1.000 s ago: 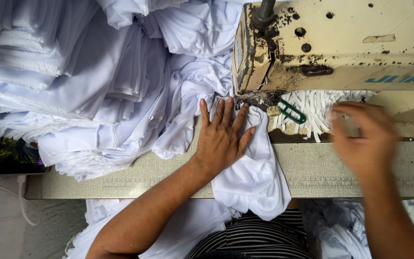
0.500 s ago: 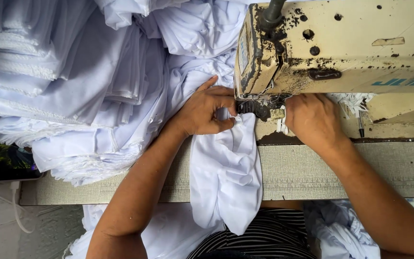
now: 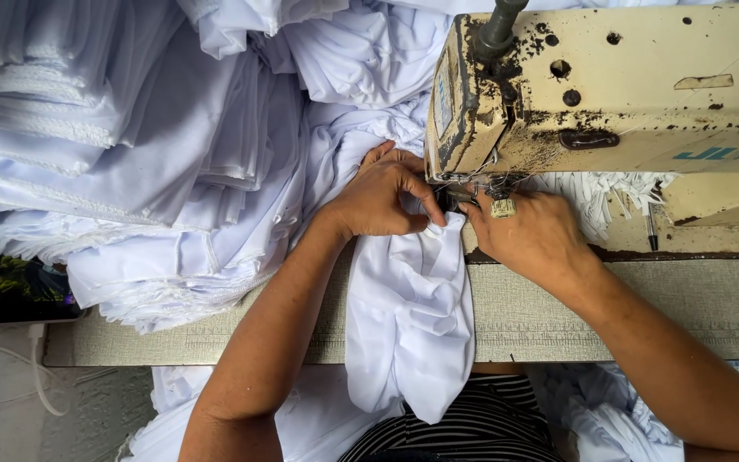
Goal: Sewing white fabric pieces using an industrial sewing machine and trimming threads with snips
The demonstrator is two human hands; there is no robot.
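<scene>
Left hand (image 3: 381,197) pinched white garment (image 3: 410,316) at centre frame | right hand (image 3: 530,235) lay fingers-curled on its top edge under cream sewing machine (image 3: 609,85), grip unclear | garment hung over table (image 3: 643,308) edge | white fabric stack (image 3: 121,145) upper left.

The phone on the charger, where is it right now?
In the head view the phone lies at the far left edge, just off the left end of the sewing table, below the stack of white fabric, its white cable trailing downward.
</scene>
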